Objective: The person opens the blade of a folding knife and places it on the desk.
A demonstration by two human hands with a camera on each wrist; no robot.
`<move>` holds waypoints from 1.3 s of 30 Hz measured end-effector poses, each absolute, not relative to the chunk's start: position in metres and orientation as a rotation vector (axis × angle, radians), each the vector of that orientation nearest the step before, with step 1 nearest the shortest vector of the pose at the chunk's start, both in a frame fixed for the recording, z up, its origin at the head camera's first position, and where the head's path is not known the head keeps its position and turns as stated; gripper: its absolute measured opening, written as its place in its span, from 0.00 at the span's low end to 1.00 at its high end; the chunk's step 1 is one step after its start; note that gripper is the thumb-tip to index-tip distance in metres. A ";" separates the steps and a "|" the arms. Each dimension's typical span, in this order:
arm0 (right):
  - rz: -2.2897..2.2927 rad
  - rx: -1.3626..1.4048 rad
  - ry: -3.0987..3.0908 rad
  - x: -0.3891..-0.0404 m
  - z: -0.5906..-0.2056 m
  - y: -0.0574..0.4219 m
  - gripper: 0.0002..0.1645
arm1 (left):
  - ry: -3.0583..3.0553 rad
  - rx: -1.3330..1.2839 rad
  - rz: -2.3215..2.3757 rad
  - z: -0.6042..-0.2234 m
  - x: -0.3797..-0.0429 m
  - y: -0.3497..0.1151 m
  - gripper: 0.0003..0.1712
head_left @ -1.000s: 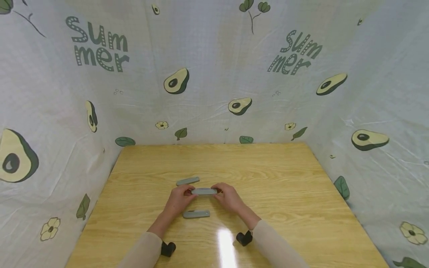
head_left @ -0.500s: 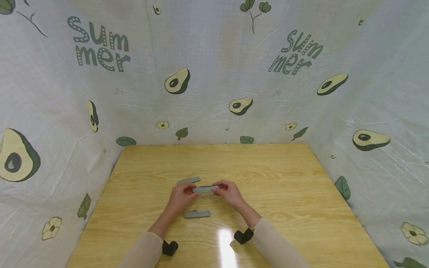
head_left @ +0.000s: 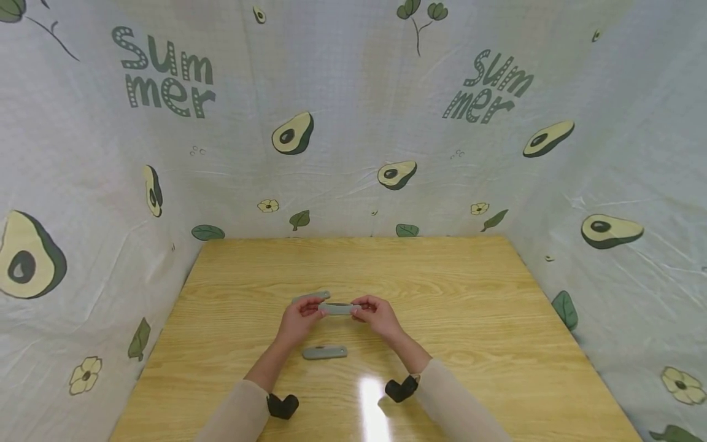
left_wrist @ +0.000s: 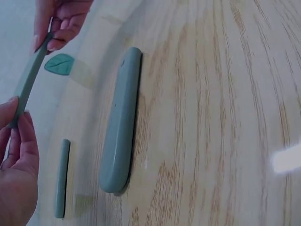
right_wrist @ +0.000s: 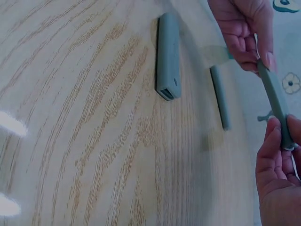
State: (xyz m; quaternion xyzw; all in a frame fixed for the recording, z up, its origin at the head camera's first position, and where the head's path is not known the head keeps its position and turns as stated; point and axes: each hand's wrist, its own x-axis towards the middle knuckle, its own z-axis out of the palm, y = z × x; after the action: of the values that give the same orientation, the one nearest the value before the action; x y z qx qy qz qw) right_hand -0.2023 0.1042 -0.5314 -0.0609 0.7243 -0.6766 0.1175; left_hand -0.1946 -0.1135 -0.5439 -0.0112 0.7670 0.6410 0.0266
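Note:
A grey-green folding knife (head_left: 339, 309), folded, is held above the table between both hands. My left hand (head_left: 297, 321) pinches its left end, and my right hand (head_left: 379, 317) pinches its right end; both fingertips partly cover it. A dark slot runs along its far edge in the head view. Just behind the left hand lies a second folding knife (head_left: 320, 296), partly hidden by the fingers. A third folding knife (head_left: 324, 352) rests on the table nearer the person, between the forearms. In the right wrist view, that knife (right_wrist: 168, 56) shows a hole and an open slot at its end.
The wooden table (head_left: 442, 288) has a bright light reflection (head_left: 374, 408) near its front. White cloth (head_left: 342, 123) printed with avocados and leaves walls the back and both sides. Each wrist wears a black camera mount (head_left: 283, 406).
The held knife has moved slightly away and tilted, so its slotted edge now shows. My left fingers have shifted to cover more of the knife behind. The two lying knives have stayed put.

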 end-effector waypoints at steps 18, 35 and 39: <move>-1.949 -0.187 2.094 -0.204 -0.531 0.099 0.14 | 2.076 -0.143 2.148 -0.546 -0.196 -0.113 0.13; -1.852 -0.176 2.093 -0.202 -0.526 0.098 0.13 | 2.106 -0.101 2.033 -0.542 -0.186 -0.113 0.11; -1.848 -0.143 2.117 -0.202 -0.528 0.099 0.12 | 2.091 -0.081 2.038 -0.541 -0.186 -0.111 0.12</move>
State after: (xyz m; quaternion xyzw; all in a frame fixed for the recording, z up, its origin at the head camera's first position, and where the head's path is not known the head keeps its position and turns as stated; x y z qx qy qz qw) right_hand -0.2024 0.0995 -0.5278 -0.0500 0.7422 -0.6480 0.1634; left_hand -0.1861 -0.1114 -0.5412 -0.0275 0.7116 0.6934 0.1102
